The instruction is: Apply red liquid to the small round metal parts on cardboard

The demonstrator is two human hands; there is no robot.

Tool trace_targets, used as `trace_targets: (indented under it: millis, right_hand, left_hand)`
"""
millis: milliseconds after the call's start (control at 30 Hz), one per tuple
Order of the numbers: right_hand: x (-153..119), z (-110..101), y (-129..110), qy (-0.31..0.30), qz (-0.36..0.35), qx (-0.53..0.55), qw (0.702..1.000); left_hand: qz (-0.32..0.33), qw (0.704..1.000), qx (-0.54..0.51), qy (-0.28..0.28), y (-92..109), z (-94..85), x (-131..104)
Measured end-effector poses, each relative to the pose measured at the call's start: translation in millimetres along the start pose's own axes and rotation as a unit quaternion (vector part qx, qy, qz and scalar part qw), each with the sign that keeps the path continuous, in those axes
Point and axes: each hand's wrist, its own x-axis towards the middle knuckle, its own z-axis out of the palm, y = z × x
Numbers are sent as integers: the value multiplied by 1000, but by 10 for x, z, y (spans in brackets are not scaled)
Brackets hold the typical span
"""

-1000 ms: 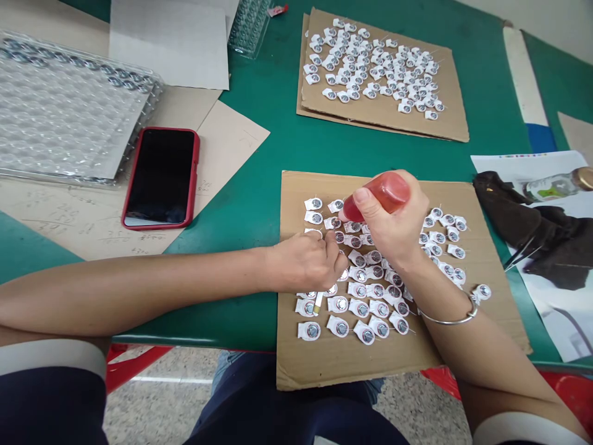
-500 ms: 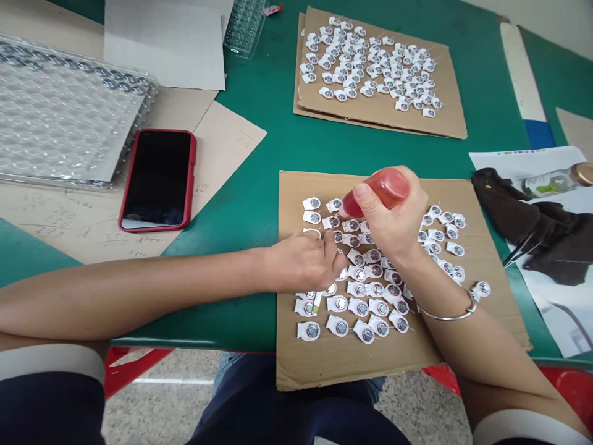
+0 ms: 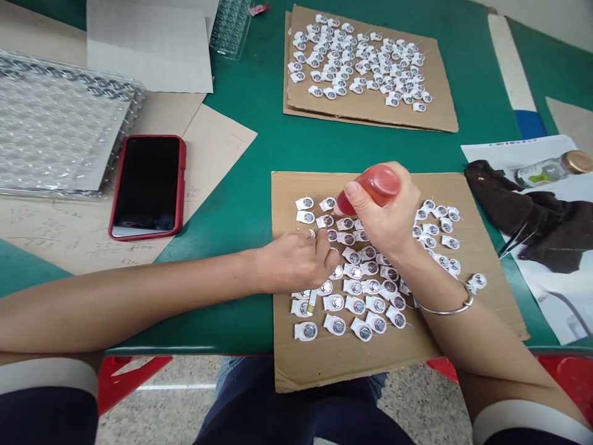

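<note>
My right hand (image 3: 393,213) is wrapped round a red translucent squeeze bottle (image 3: 378,183), tilted with its narrow end down and to the left. That end is just over the small white tabs with round silver discs (image 3: 345,224); whether it touches one I cannot tell. Beside it, my left hand (image 3: 299,262) is closed low over the same rows, its fingertips hidden. From under it sticks out a thin white stick with a yellowish end (image 3: 311,303). Several rows of these tabs lie on a brown cardboard sheet (image 3: 296,364), partly covered by my hands and right forearm.
Stacked cardboard (image 3: 370,120) with many similar tabs lies farther back. To the left are a red-cased phone (image 3: 147,185) and clear bubbled plastic trays (image 3: 55,136). On the right, tweezers (image 3: 519,238) rest on dark cloth (image 3: 556,241) near a glass jar (image 3: 549,170).
The whole view has shifted slightly, with the things on the table appearing a little farther left. Both hands keep nearly the same grip and place over the cardboard.
</note>
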Motion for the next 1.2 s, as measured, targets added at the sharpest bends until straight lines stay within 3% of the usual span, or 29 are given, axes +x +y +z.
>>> trace_targets:
  millis: [467, 700, 833, 1000, 1200]
  right_hand:
    - [55, -27, -33, -24, -2, -18, 1000]
    - [249, -359, -190, -31, 48, 87, 995]
    - [58, -438, -160, -44, 77, 165, 982]
    - [-268, -312, 53, -4, 103, 151, 983]
    - [-304, -231, 85, -6, 108, 139, 984]
  left_hand:
    - [-26, 997, -69, -25, -77, -34, 3]
    - [-75, 978, -180, -77, -222, -11, -84]
    - [-86, 976, -185, -79, -238, -6, -95]
    - [-85, 977, -180, -69, -223, 7, -96]
    - [-72, 983, -163, -48, -210, 24, -107]
